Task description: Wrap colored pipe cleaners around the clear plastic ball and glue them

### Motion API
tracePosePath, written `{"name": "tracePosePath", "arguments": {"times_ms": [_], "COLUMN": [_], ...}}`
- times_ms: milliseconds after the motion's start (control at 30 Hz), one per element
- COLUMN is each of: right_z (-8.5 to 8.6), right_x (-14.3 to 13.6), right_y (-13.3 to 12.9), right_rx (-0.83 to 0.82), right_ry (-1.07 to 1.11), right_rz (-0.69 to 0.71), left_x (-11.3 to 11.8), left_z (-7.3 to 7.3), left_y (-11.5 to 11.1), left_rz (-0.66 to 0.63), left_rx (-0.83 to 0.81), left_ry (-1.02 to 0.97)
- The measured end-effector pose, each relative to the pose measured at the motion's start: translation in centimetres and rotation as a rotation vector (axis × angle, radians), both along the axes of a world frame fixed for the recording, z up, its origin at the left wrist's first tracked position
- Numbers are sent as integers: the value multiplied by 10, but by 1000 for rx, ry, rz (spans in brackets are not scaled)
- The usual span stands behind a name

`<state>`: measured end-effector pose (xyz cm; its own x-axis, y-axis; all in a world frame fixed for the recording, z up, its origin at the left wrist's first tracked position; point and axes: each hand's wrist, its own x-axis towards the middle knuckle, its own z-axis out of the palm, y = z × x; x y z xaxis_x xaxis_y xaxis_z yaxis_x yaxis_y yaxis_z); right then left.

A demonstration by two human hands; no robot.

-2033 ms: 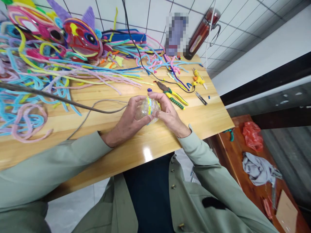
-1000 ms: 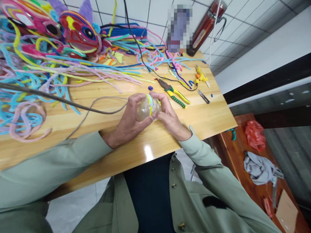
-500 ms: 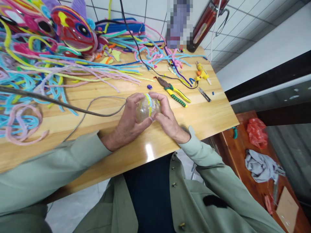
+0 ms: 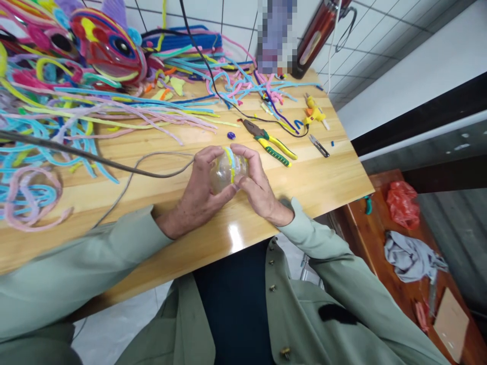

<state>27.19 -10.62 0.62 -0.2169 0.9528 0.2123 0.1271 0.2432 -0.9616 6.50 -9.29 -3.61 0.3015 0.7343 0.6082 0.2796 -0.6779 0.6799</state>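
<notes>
A clear, rounded plastic piece (image 4: pixel 219 175) with yellow and light blue strips around its middle is held between both hands above the wooden table (image 4: pixel 319 177). My left hand (image 4: pixel 201 190) grips its left side, fingers on top and thumb at the lower edge. From the right, my right hand (image 4: pixel 259 185) grips it, with the thumb near the left thumb. Just beyond the hands lie a small dark blue coil (image 4: pixel 231 136) and pliers (image 4: pixel 271 144) with green and yellow handles.
Colourful fuzzy strips (image 4: pixel 125 109) and a red fish-like figure (image 4: pixel 108 45) fill the back left. A yellow glue gun (image 4: pixel 315 111), small snips (image 4: pixel 319 146) and a red flask (image 4: pixel 317 38) stand or lie right. A grey cable (image 4: pixel 152 174) crosses the left side.
The view has shifted slightly, so the tabletop items appear a little further left. Both hands keep their hold on the clear piece, with hardly any change in pose.
</notes>
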Motion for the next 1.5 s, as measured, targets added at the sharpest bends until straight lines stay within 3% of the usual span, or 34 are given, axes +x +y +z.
{"name": "tracePosePath", "arguments": {"times_ms": [300,1300,1500], "right_z": [12,2,5], "right_x": [-1,-1,4], "right_y": [-3,-5,-5], "right_rx": [-57,-112,-97], "right_ry": [-25,107,88], "right_rz": [9,5,65], "left_x": [1,-8,-7], "left_z": [2,13,14], "left_y": [-1,-5,-7], "left_rz": [15,-32,2], "left_rx": [9,-71,-69], "left_ry": [-3,47,32]}}
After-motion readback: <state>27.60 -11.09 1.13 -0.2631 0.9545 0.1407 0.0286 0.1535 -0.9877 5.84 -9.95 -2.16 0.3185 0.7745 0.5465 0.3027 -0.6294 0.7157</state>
